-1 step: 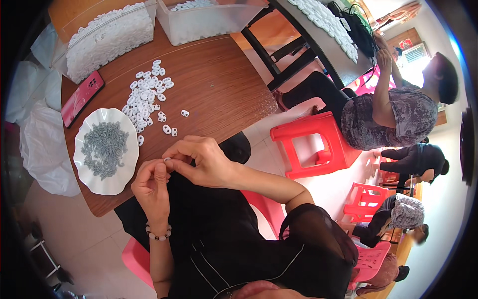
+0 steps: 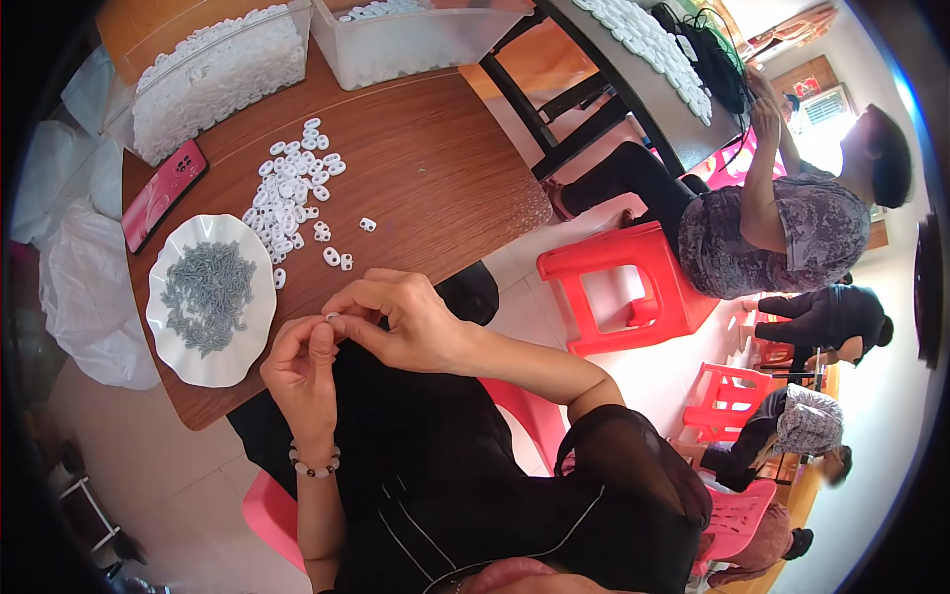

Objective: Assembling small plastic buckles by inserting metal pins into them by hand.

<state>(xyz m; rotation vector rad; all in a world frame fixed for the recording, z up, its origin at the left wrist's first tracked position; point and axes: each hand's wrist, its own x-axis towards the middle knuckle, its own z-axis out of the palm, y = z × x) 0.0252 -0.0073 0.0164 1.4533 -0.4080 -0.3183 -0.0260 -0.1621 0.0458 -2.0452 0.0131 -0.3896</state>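
My left hand (image 2: 302, 364) and my right hand (image 2: 401, 319) meet just off the near edge of the brown wooden table (image 2: 435, 178), above my lap. Their fingertips pinch together on a small white plastic piece (image 2: 332, 317). Whether a screw is also held there I cannot tell. A white scalloped plate (image 2: 259, 297) with a heap of small grey screws (image 2: 206, 289) lies just left of my hands. Beyond it is a loose pile of the same white pieces (image 2: 292, 193), with a few strays (image 2: 336, 257) close to my fingers.
A pink phone (image 2: 163, 193) lies at the table's left. Two clear bins (image 2: 213, 74) (image 2: 416, 45) of white pieces stand at the far edge. White plastic bags (image 2: 84, 277) hang off the left. A red stool (image 2: 623, 287) and a seated person (image 2: 772, 228) are on the right.
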